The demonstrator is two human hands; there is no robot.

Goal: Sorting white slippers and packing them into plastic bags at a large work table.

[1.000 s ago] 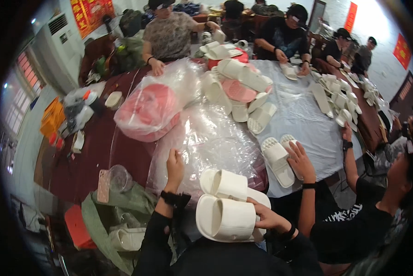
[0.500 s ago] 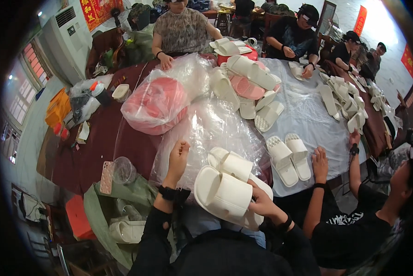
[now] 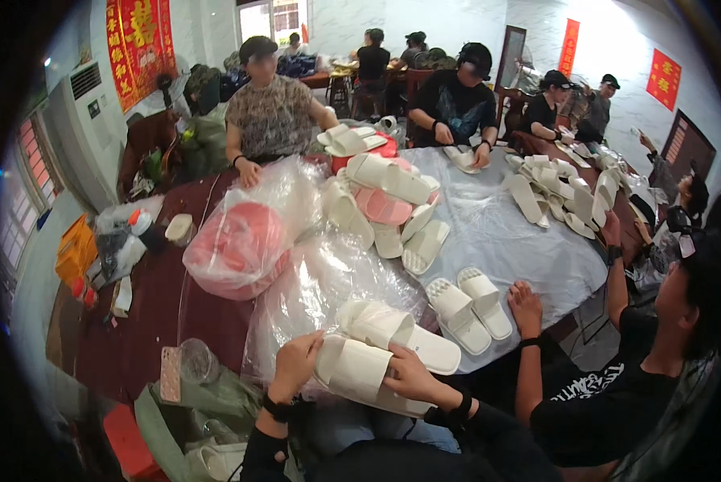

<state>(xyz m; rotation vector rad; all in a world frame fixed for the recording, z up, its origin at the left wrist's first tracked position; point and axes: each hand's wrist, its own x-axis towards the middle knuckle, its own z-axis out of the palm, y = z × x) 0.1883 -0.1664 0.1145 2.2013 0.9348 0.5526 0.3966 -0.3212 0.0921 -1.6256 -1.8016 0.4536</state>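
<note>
Just in front of my body is a pair of white slippers, a near slipper [image 3: 356, 368] and a far slipper [image 3: 425, 347] lying side by side and overlapping. My right hand [image 3: 415, 376] grips the near slipper by its strap, with some fingers hidden under it. At the other end of that slipper, my left hand [image 3: 298, 363] closes on its edge, fingertips partly out of sight. Beyond the pair, clear plastic bags [image 3: 320, 281] spread over the table. Another white pair [image 3: 459, 315] sits to the right, near a co-worker's hand [image 3: 524, 309].
A pink bundle in clear plastic [image 3: 236, 249] and a heap of white and pink slippers [image 3: 384, 205] stand farther back. A phone [image 3: 170, 373] and clear tub [image 3: 199, 361] lie left, above a green sack [image 3: 164, 426]. More slippers [image 3: 565, 193] are piled right, among several co-workers.
My left hand, raised and apart before, has come down onto the near slipper's edge. The pair has turned and lowered in my right hand. The view has tilted up.
</note>
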